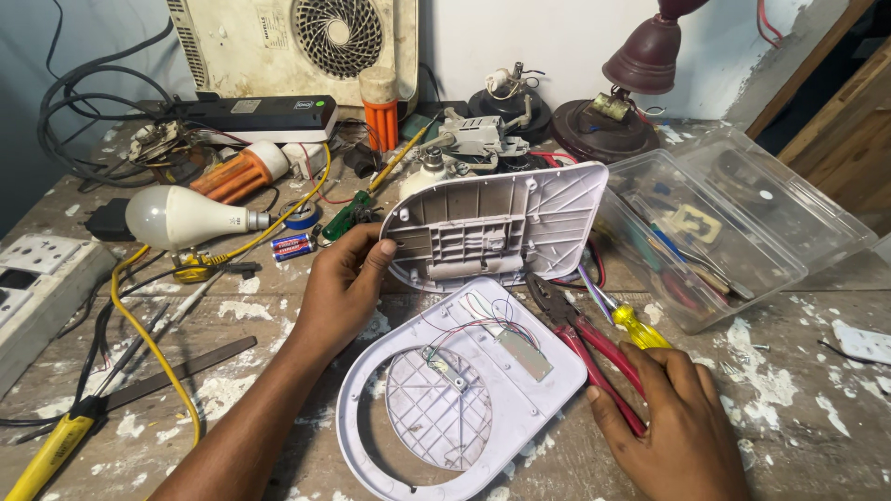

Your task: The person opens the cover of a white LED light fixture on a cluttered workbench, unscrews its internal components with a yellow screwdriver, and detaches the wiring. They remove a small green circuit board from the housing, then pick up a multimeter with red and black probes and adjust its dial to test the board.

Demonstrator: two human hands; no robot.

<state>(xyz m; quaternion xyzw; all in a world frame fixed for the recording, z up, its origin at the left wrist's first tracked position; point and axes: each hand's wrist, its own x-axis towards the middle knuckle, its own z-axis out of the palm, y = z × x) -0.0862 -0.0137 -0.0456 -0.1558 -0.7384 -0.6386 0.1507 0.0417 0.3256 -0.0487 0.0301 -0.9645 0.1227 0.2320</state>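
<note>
The left hand (pixel 348 278) gripped the pale lilac plastic back cover (pixel 492 227), tilting it up so its ribbed inside showed, while the right hand (pixel 673 408) closed—apparently—on red-handled pliers (pixel 585 339) beside the round-windowed lilac plastic housing (pixel 455 399) lying flat on the paint-flecked bench (pixel 807 390).

an electrical repair workshop, seen at 1 cluttered bench. the worn wooden benchtop (pixel 817 408), flecked with white paint, carries loose cables (pixel 83 102), a white light bulb (pixel 181 218), small batteries (pixel 292 246), red-handled pliers (pixel 594 348), a yellow-handled screwdriver (pixel 636 327) and a clear plastic parts box (pixel 715 232). dismantled appliances line the wall: a cream fan unit (pixel 297 42) and a dark red lamp (pixel 631 88). an opened white plastic housing (pixel 464 390) shows thin wiring.
</note>
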